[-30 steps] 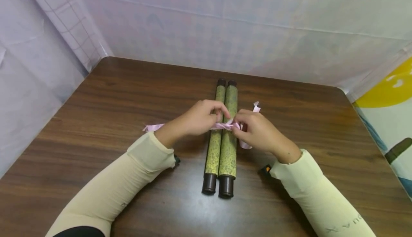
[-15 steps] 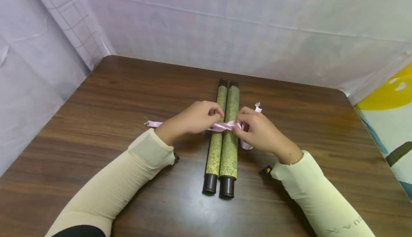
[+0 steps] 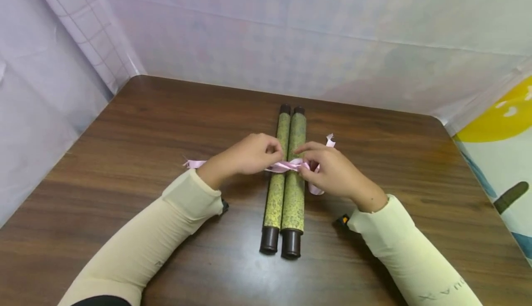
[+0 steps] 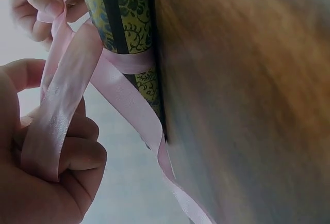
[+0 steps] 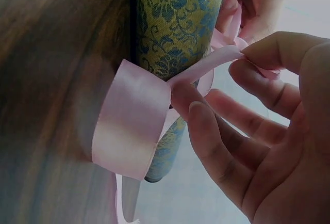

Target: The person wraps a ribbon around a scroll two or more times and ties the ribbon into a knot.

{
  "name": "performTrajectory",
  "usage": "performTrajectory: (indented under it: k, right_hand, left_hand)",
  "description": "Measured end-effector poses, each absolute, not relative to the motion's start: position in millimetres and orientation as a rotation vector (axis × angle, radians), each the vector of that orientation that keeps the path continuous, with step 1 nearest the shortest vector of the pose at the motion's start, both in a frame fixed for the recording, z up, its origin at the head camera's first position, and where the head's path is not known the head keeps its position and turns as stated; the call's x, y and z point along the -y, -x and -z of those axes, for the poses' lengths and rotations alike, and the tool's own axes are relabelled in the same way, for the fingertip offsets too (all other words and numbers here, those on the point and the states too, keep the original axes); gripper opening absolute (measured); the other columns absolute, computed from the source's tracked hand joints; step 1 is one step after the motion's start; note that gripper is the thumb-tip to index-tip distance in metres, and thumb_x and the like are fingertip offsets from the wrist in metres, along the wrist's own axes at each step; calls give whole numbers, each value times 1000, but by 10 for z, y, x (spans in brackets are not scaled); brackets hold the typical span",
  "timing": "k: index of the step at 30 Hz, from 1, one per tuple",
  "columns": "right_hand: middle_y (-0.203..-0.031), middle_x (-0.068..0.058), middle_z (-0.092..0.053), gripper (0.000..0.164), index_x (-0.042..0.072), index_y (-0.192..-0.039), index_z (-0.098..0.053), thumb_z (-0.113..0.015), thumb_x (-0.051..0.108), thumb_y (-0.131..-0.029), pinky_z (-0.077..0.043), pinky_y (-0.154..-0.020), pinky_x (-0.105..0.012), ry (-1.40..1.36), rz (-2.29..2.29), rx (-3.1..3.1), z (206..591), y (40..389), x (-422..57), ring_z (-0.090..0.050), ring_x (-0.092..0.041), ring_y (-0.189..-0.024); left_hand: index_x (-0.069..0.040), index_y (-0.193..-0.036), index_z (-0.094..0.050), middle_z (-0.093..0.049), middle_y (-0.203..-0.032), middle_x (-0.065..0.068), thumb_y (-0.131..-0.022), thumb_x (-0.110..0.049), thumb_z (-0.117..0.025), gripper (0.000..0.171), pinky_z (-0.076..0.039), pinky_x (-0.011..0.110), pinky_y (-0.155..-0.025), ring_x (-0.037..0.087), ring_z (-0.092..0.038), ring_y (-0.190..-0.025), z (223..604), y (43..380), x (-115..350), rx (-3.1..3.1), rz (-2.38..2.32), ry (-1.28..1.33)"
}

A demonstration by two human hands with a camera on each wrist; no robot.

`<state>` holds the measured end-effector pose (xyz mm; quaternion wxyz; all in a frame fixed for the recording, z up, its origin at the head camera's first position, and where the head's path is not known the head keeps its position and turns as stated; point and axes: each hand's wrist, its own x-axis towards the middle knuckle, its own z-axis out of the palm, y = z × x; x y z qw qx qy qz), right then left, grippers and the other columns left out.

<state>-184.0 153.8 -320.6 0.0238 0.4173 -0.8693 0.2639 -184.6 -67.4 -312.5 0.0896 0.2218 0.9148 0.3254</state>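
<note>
Dk brown wood-grain surface (image 3: pixel 174 116), rounded far corners, soft glare spot (image 3: pixel 255 264) on nr side. Behind it, pale wall covering (image 3: pixel 249 33), pinkish-lilac to greenish L to R, faint checks + a long crease. L side: whitish sheet (image 3: pixel 33 112) w/ folds, plus grid-lined strip (image 3: pixel 89 28). R side: pale panel (image 3: pixel 498 162) w/ big yellow shape (image 3: pixel 490 128), dk green shape (image 3: pixel 511 197), blue-ish bits (image 3: pixel 523 243)

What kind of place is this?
Probably a makeshift indoor workspace: a brown wood-grain table with pale, faintly checked sheeting hanging behind it and a white backdrop printed with a yellow shape at right.
</note>
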Motion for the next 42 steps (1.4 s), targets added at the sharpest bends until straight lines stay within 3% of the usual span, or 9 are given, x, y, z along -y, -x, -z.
performTrajectory:
  k: [4,7,15,20,24,30,35,38,42]
  right_hand:
    - [-78,-2,-62,10,13,-74,-63,-61,12,-83,-47,-52,-29,-1287,-808,2668,3234,1871,-1542,-51,-9,-63]
    - [-69,1,-54,11,14,-74,-61,-60,14,-85,-45,-51,-29,-1263,-812,2685,3263,1890,-1549,-49,-10,-60]
    - [-79,4,-58,17,19,-80,-63,-58,28,-92,-48,-56,-29,-1254,-857,2745,3355,1853,-1596,-52,-9,-66]
    - [-75,1,-60,19,18,-87,-64,-49,22,-97,-49,-54,-29,-1183,-890,2814,3380,1828,-1671,-54,-9,-62]
    - [-76,-2,-66,10,15,-96,-62,-53,12,-92,-49,-50,-30,-1116,-900,2869,3391,1819,-1738,-55,-10,-55]
    - [-83,-1,-67,19,11,-102,-57,-64,11,-85,-50,-51,-29,-1151,-874,2840,3416,1798,-1759,-57,-10,-62]
    - [-62,3,-60,11,12,-96,-58,-65,15,-87,-46,-39,-25,-1130,-875,2913,3427,1760,-1741,-52,-6,-46]
    - [-57,3,-59,4,14,-86,-61,-64,15,-87,-45,-39,-25,-1064,-834,2939,3405,1762,-1764,-51,-5,-45]
    - [-55,2,-61,12,13,-77,-65,-65,18,-88,-43,-40,-25,-1036,-787,2955,3364,1768,-1836,-50,-5,-46]
  left_hand:
    - [-17,-88,-70,-64,-71,0,-89,-24,-54,17,-43,25,-51,13,-51,-57,3126,1870,672,-2736,-962,-686]
    - [-16,-87,-70,-64,-73,0,-90,-23,-54,17,-43,26,-52,14,-52,-58,3133,1875,676,-2731,-961,-674]
    - [-14,-90,-67,-61,-69,1,-91,-24,-55,15,-42,23,-50,12,-50,-55,3198,1824,702,-2688,-977,-707]
    - [-13,-98,-63,-57,-65,2,-92,-21,-58,12,-41,24,-47,13,-50,-53,3178,1771,762,-2652,-1023,-776]
    - [-11,-101,-63,-56,-63,1,-92,-20,-58,14,-42,24,-48,13,-49,-51,3177,1755,813,-2662,-1029,-800]
    - [-12,-102,-62,-57,-62,1,-88,-19,-60,15,-42,26,-49,13,-49,-49,3164,1735,870,-2665,-1040,-803]
    - [-13,-102,-63,-58,-64,1,-86,-17,-61,16,-43,26,-50,13,-48,-49,3169,1721,924,-2682,-996,-802]
    - [-14,-100,-63,-58,-66,1,-87,-16,-62,14,-43,26,-50,13,-48,-50,3172,1713,967,-2711,-980,-795]
    - [-15,-98,-65,-58,-69,1,-88,-16,-62,10,-42,26,-50,14,-48,-53,3174,1706,1013,-2753,-988,-789]
